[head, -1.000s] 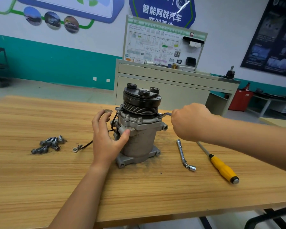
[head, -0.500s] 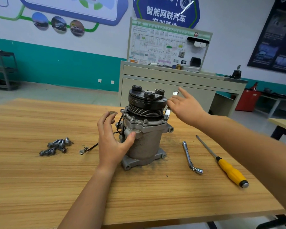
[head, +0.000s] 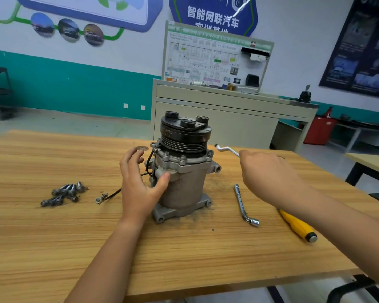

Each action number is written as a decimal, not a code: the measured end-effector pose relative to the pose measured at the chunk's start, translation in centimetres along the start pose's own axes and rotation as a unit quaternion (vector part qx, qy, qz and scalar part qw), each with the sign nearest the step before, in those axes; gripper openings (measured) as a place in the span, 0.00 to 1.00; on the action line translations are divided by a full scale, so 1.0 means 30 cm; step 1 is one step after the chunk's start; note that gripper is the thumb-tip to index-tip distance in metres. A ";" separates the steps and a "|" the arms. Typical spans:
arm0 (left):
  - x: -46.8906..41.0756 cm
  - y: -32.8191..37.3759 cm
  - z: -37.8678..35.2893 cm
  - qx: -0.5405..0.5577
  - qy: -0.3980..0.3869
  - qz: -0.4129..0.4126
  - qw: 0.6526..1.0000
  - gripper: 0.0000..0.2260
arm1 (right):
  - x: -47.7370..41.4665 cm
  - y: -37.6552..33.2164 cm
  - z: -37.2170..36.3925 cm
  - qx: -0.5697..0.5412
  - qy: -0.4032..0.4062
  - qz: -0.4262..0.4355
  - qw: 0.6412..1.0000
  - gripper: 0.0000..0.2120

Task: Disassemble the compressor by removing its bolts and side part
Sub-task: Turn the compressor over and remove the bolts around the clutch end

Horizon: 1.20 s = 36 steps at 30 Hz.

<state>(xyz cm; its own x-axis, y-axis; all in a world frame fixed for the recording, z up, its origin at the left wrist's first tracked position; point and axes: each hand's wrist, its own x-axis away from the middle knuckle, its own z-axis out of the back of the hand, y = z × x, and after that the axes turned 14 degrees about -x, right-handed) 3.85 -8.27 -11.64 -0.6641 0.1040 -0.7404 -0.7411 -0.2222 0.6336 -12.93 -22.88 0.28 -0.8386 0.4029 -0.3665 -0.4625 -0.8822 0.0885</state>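
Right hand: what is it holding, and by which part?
The right hand grips a small bent wrench by its near end; the angled tip points toward the compressor. The left hand rests on the compressor.

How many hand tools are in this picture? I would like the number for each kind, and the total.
Bent wrenches: 2, the held wrench in the right hand and the lying wrench on the table.
Screwdrivers: 1, the yellow screwdriver.
Total: 3 tools.
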 end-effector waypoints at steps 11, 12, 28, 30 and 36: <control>0.005 -0.004 -0.002 0.010 -0.005 0.006 1.000 0.34 | -0.010 -0.131 0.099 0.179 -0.134 0.132 0.966 0.13; 0.005 -0.004 -0.002 0.010 -0.006 0.007 1.000 0.34 | -0.017 -0.121 0.103 0.194 -0.138 0.142 0.961 0.13; 0.003 -0.003 -0.003 0.006 -0.005 0.000 1.000 0.31 | -0.305 0.036 -0.097 0.141 0.036 0.194 0.970 0.16; 0.004 -0.002 -0.002 0.010 -0.001 -0.002 1.000 0.30 | -0.314 0.035 -0.089 0.126 0.043 0.200 0.971 0.17; 0.006 -0.009 -0.010 0.010 0.002 -0.002 1.000 0.30 | -0.177 0.027 0.015 -0.115 0.175 0.085 0.974 0.11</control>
<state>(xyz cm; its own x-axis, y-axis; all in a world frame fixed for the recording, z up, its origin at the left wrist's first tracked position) 3.95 -8.50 -12.01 -0.6611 0.1009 -0.7435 -0.7453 -0.2027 0.6351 -8.98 -25.62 2.72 -0.7292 0.1744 -0.6617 -0.2156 -0.9763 -0.0196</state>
